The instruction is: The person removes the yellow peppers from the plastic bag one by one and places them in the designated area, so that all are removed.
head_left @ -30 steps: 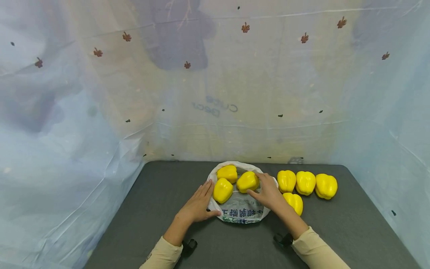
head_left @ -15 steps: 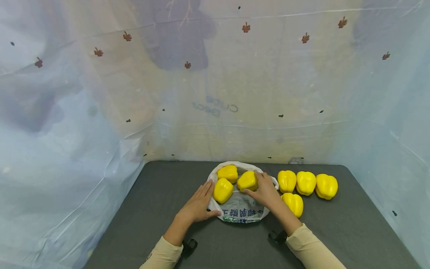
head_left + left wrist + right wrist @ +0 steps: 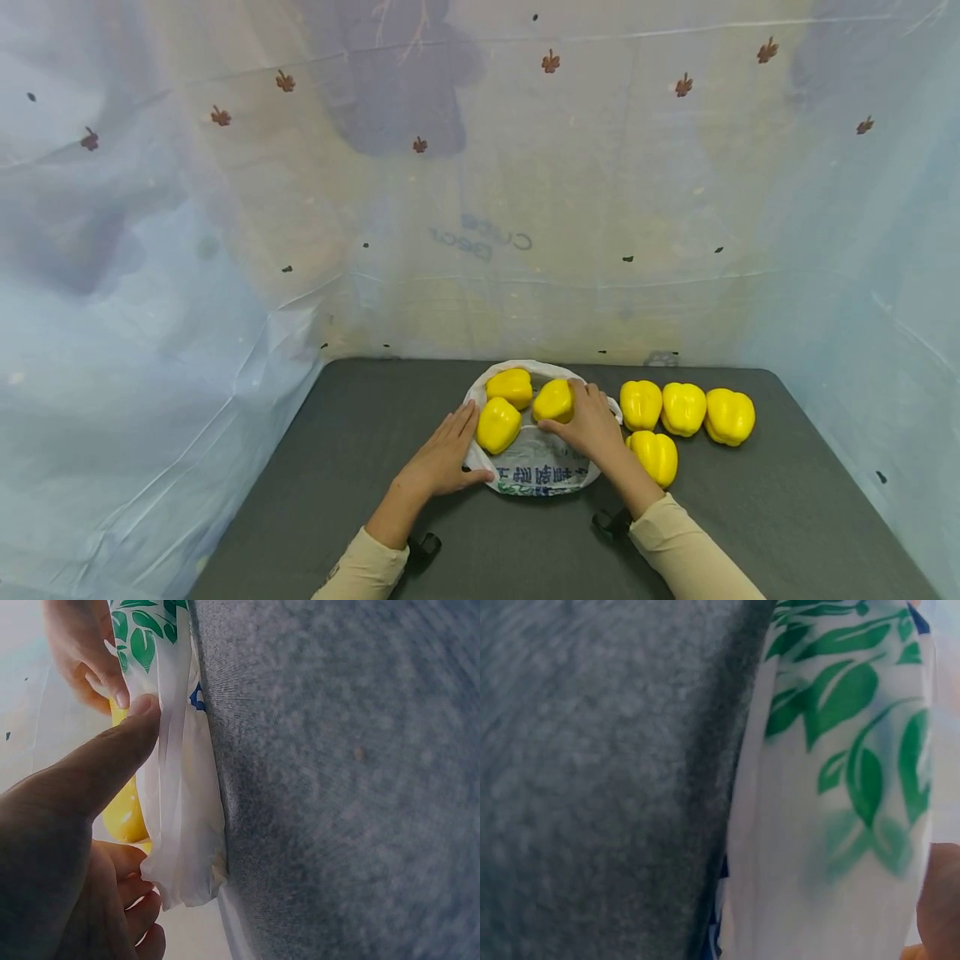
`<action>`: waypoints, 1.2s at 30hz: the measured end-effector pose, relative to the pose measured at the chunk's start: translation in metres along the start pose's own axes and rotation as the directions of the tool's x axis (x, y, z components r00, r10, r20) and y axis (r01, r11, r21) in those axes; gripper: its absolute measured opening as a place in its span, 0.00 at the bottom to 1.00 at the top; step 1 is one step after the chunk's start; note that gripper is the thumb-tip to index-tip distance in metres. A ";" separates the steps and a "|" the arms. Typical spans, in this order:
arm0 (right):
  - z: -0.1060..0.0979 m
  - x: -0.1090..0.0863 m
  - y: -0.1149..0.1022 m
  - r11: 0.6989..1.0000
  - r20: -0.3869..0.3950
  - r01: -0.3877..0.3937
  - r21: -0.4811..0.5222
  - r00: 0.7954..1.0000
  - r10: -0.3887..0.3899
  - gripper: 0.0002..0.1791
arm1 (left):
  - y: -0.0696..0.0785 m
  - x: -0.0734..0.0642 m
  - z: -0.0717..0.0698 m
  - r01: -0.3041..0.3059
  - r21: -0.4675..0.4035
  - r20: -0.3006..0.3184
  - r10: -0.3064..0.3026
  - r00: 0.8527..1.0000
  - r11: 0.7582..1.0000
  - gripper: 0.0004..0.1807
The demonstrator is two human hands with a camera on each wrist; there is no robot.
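Note:
A white plastic bag (image 3: 542, 454) with printed characters lies spread open on the grey table. Inside it, two yellow bell peppers rest toward the left: one at the back (image 3: 509, 388) and one in front of it (image 3: 498, 426). My left hand (image 3: 441, 460) lies along the bag's left side, fingers straight, the thumb at its near edge. With my right hand (image 3: 591, 423) I hold a third yellow bell pepper (image 3: 552, 402) inside the bag, right of the other two; my fingers hide its right side. The right wrist view mostly shows the bag's green-leaf print (image 3: 844, 712).
Right of the bag, three yellow bell peppers (image 3: 683, 409) stand in a row on the table (image 3: 780, 517). Another pepper (image 3: 654, 457) sits nearer, beside my right forearm. A pale printed plastic sheet (image 3: 480, 208) hangs behind the table and along its sides.
My right hand has shifted slightly left, with its fingers further over the held bell pepper, which has moved a little right and back. My left hand has stayed in place.

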State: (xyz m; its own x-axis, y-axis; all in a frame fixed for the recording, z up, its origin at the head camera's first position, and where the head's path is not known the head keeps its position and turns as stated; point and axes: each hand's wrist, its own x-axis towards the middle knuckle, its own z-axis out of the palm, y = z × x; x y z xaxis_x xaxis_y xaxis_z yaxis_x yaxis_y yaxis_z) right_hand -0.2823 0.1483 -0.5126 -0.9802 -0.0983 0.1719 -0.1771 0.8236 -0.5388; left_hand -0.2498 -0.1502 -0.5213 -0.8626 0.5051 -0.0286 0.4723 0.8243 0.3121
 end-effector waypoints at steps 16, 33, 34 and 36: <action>-0.001 -0.006 -0.002 1.000 -0.001 0.011 0.029 1.000 -0.011 0.51 | 0.000 0.002 0.002 0.007 0.008 0.007 -0.007 1.000 1.000 0.64; -0.013 -0.015 0.002 0.990 0.052 0.092 0.104 0.994 -0.098 0.52 | -0.003 0.003 0.003 0.008 0.010 0.004 -0.008 1.000 1.000 0.64; -0.014 -0.016 0.002 0.989 0.052 0.097 0.109 0.993 -0.103 0.52 | -0.003 0.003 0.003 0.010 0.011 0.003 -0.010 1.000 1.000 0.64; -0.015 -0.017 0.002 0.987 0.052 0.106 0.117 0.992 -0.112 0.52 | -0.003 0.003 0.003 0.011 0.012 0.001 -0.011 1.000 1.000 0.64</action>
State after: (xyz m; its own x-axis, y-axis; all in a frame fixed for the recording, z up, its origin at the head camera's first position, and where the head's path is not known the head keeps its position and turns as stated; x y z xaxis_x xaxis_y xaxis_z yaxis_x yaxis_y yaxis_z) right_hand -0.2647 0.1603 -0.5043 -0.9574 -0.2191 0.1880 -0.2887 0.7375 -0.6106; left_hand -0.2535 -0.1503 -0.5249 -0.8676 0.4962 -0.0328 0.4649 0.8327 0.3006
